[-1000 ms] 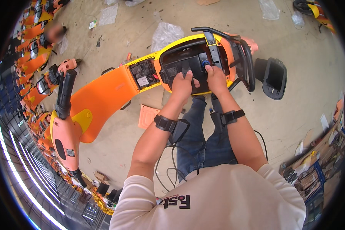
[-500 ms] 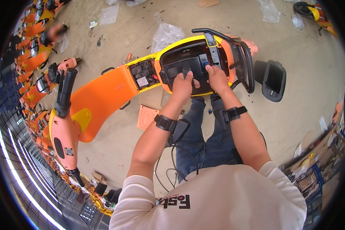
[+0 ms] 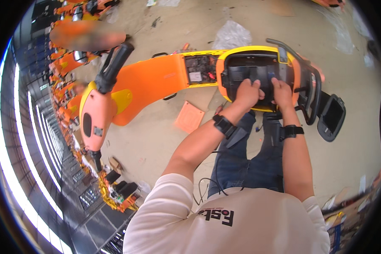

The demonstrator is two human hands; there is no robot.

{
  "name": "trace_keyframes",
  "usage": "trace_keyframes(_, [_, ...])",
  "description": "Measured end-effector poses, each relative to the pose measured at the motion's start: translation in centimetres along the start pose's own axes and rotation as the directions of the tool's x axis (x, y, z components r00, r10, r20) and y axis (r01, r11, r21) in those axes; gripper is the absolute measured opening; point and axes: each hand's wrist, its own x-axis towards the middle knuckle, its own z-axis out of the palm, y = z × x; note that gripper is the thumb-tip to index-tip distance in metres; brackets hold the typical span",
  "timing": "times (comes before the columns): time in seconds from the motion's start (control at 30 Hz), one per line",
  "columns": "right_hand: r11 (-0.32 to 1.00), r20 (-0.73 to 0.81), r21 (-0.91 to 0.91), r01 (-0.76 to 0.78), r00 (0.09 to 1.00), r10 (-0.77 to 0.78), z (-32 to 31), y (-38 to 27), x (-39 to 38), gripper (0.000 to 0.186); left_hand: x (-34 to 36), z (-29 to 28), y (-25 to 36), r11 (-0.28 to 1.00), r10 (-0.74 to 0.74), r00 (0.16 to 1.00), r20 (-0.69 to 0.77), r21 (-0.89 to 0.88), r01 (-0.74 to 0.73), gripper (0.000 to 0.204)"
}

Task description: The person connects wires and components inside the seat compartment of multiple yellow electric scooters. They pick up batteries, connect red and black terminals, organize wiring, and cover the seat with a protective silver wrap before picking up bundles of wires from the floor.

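Note:
An orange and yellow electric scooter [image 3: 152,80] lies across in front of me, its handlebar to the left. Inside its yellow-rimmed seat compartment [image 3: 221,67] sits a black box [image 3: 241,73] that looks like a battery. My left hand [image 3: 248,94] is closed over the box, fingers curled on what looks like its dark handle, mostly hidden by the hand. Beside it, to the right, my right hand [image 3: 282,92] pinches a small blue connector [image 3: 271,75] at the box's right end, thumb pointing away from me. The fingertips partly cover the connector.
Left of the compartment, an uncovered bay [image 3: 201,70] shows wiring. A black rail [image 3: 315,97] curves round the scooter's rear, with the opened seat lid [image 3: 332,117] beyond. An orange panel [image 3: 189,116] and clear plastic [image 3: 233,36] lie on the floor. More scooters [image 3: 65,63] stand far left.
The view has turned, so the scooter and both hands appear further right. Both hands stay in the compartment, close to the same spots on the black box.

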Motion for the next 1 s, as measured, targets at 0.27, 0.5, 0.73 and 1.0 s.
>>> trace_keyframes(0.27, [0.830,-0.047,-0.506,0.234,0.954,-0.297,0.0,0.0,-2.3,0.039,2.8,0.1,-0.5,0.997,-0.055,0.998,-0.011,-0.061,0.055,0.026])
trace_keyframes(0.5, [0.713,0.380,-0.494,0.497,0.861,-0.337,-2.8,-2.3,-8.1,0.031,8.3,-1.6,-4.7,0.986,-0.059,0.998,0.037,-0.151,0.064,0.024])
trace_keyframes(0.73, [0.781,0.350,-0.285,0.556,0.819,-0.455,-9.2,-9.0,-9.3,0.020,9.1,-1.5,-4.2,0.997,-0.058,0.994,0.094,-0.043,0.062,0.024])
trace_keyframes(1.0, [0.545,-0.060,-0.630,0.553,0.665,-0.744,-13.1,-9.4,-4.9,0.037,9.5,-1.2,-4.4,0.993,-0.069,0.995,0.070,-0.095,0.076,0.028])
